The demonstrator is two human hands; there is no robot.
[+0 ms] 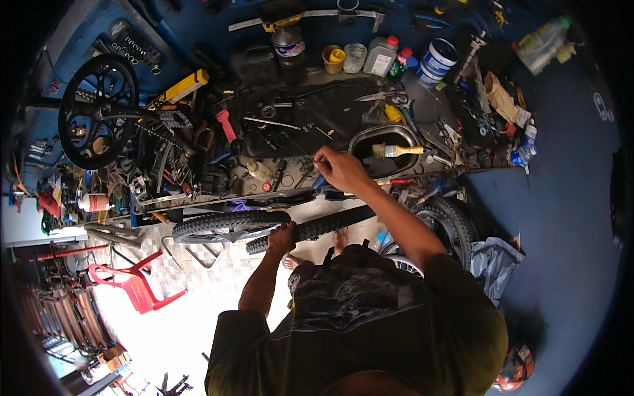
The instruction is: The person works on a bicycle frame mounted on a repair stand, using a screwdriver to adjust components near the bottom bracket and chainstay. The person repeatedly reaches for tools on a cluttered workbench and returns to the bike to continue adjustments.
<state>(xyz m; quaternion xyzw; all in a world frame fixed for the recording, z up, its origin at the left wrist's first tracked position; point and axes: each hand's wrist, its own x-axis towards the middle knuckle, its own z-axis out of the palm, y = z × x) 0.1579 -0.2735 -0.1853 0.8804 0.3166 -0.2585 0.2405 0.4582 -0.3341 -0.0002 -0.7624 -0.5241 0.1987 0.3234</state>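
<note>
My left hand point(282, 237) is closed on the edge of a knobby black bicycle tire, beside a wheel point(231, 228) seen at a slant below the bench edge. A second black tire point(333, 223) runs from near that hand toward the right. Over the front of the bench, my right hand point(342, 173) has its fingers pinched together. A thin dark rod point(300, 149) seems to run from the fingertips toward the back left; its grip is partly hidden. Just under those fingers shows a small blue piece point(319, 181). Right of the hand, a brush point(399, 151) lies across an oval metal pan point(356, 135).
A crankset with a black chainring point(99, 111) stands at the bench's left. Bottles and a white-blue tub point(437, 63) line the back. Scissors point(383, 96) and many loose tools cover the bench. More wheels point(449, 228) lean at right; a red chair point(139, 287) is on the floor.
</note>
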